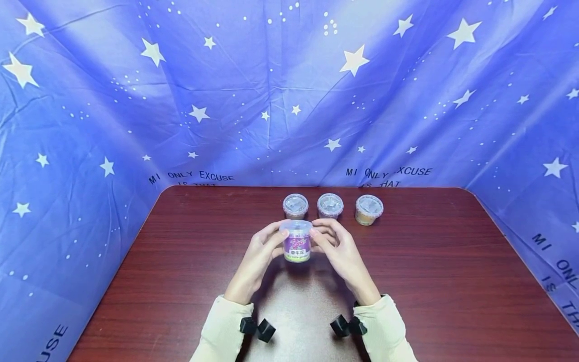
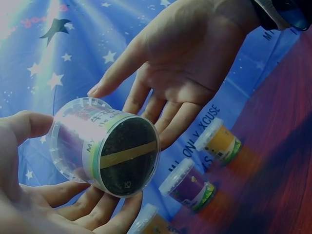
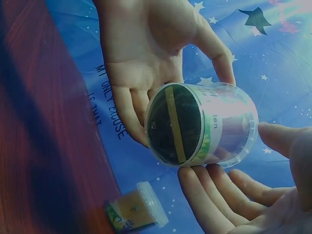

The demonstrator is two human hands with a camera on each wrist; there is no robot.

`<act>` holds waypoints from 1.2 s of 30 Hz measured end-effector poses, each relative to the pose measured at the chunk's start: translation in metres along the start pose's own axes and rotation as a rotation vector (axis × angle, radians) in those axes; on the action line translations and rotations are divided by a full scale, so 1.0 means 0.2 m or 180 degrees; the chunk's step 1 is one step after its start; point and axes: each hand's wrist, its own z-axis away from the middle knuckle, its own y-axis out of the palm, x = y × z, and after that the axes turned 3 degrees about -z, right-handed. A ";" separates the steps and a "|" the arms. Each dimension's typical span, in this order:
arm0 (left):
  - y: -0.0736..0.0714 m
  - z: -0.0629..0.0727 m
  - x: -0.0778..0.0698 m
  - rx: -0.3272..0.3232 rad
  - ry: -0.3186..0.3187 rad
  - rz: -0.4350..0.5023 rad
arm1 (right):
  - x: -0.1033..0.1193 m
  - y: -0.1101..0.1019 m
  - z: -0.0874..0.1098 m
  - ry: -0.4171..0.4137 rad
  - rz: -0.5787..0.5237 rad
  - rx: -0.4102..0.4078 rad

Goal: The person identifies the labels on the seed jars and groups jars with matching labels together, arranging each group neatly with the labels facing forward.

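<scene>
A small clear plastic cup with a purple label, a flower picture and Chinese characters is held up over the table between both hands. My left hand grips its left side, thumb at the rim and fingers behind. From the other side my right hand holds it the same way. Through the cup's round base, dark contents and a yellowish strip show in the left wrist view. The base also faces the camera in the right wrist view, with the right hand's fingers along the wall.
Behind the held cup stand three similar lidded cups in a row: a left one, a middle one and a right one with a yellow label. They sit on a dark red wooden table. A blue star-print curtain encloses the back and sides.
</scene>
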 end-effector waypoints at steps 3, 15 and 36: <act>-0.01 0.00 0.00 -0.0026 -0.0021 -0.0035 | 0.00 0.00 0.00 0.0046 0.0046 0.0031; -0.04 -0.01 0.01 -0.0072 -0.0100 -0.0166 | -0.02 0.03 -0.04 0.0189 0.0249 0.0333; -0.17 -0.06 0.02 -0.0220 -0.0129 -0.0416 | -0.08 0.11 -0.15 0.0114 0.0267 0.0487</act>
